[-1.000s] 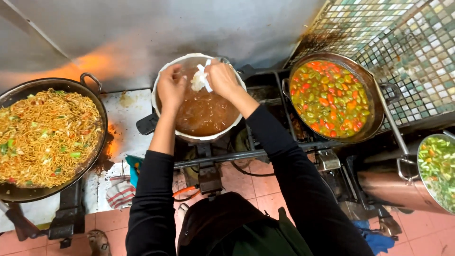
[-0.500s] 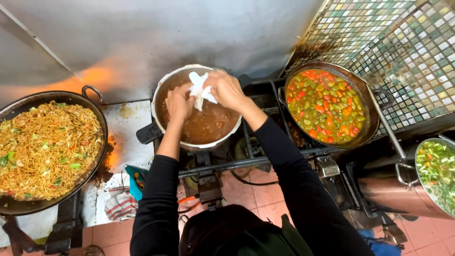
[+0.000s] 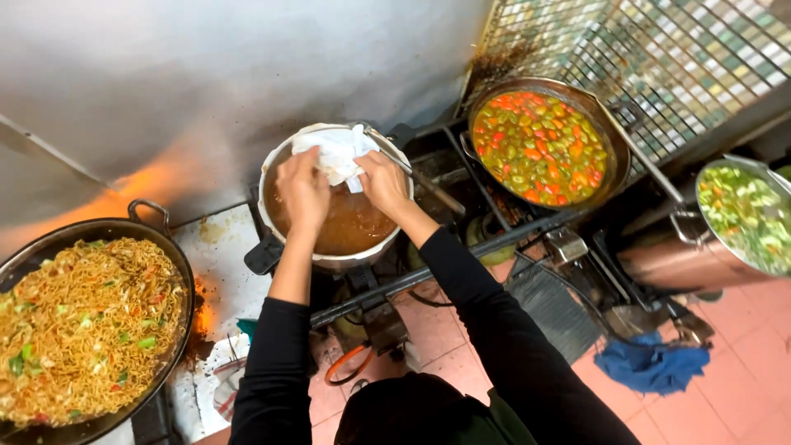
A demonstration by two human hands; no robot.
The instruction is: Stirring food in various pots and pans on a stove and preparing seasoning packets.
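Observation:
Both my hands are over a white pot of brown sauce in the middle of the stove. My left hand and my right hand together grip a crumpled white plastic bag, held above the far side of the sauce. A metal ladle handle rests on the pot's right rim. My arms are in black sleeves.
A big wok of noodles sits at the left with flame beside it. A pan of orange vegetable curry stands at the right, a steel pot of greens further right. A blue cloth lies on the tiled floor.
My hands have drawn closer together over the pot, bunching the white bag between them. The view has shifted a little.

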